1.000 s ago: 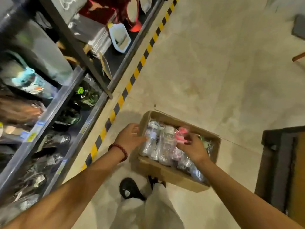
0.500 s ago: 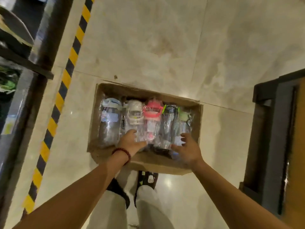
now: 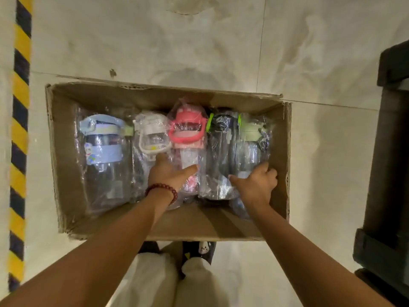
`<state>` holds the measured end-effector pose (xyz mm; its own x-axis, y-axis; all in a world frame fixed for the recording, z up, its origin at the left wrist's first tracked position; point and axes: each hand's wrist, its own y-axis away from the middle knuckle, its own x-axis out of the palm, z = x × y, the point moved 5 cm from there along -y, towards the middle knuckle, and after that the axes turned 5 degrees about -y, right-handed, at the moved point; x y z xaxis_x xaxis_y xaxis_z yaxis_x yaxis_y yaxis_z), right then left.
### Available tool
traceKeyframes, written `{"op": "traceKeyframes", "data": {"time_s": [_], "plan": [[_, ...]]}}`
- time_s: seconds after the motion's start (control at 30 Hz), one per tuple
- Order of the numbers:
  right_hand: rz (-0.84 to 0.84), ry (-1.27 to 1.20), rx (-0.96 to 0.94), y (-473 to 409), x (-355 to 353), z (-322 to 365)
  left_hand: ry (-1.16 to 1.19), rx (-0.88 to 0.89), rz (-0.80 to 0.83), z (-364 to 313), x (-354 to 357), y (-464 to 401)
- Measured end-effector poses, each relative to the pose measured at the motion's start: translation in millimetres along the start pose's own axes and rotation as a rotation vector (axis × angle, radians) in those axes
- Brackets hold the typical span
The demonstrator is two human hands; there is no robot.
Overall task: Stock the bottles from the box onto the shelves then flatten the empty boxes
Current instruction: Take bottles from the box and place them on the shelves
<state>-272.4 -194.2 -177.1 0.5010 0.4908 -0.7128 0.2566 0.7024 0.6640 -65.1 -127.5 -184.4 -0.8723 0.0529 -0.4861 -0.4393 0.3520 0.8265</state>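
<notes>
An open cardboard box (image 3: 66,151) stands on the floor in front of my feet. Several plastic-wrapped bottles lie side by side in it: a blue-lidded bottle (image 3: 104,151), a white-lidded bottle (image 3: 151,135), a pink-lidded bottle (image 3: 186,129), a dark bottle (image 3: 219,151) and a pale-green-lidded bottle (image 3: 251,138). My left hand (image 3: 168,173), with a red bead bracelet on its wrist, curls its fingers on the white-lidded bottle's body while its thumb lies across the pink one. My right hand (image 3: 256,185) grips the body of the pale-green-lidded bottle at the box's right end.
A yellow-and-black hazard stripe (image 3: 20,129) runs along the pale tiled floor on the left. A dark piece of furniture (image 3: 389,151) stands close to the box on the right. My legs and shoes (image 3: 199,251) are just below the box.
The view has swung down onto the box, so the shelves on the left are out of sight. Both hands have slid from the lids down to the bottles' bodies and closed on them.
</notes>
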Motion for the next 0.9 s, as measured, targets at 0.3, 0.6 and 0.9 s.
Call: {"op": "traceKeyframes", "data": {"time_s": [0.3, 0.6, 0.9], "plan": [[-0.052, 0.131, 0.135, -15.5, 4.7, 2.2, -0.306, 0.021, 0.021, -10.0, 13.1, -17.2], [0.039, -0.115, 0.004, -8.2, 4.5, -4.5, -0.291, 0.067, -0.059, -9.4, 13.3, -4.0], [0.095, -0.035, 0.056, -8.5, 2.5, -3.8, -0.347, -0.006, 0.106, -10.8, -8.8, -8.7]]}}
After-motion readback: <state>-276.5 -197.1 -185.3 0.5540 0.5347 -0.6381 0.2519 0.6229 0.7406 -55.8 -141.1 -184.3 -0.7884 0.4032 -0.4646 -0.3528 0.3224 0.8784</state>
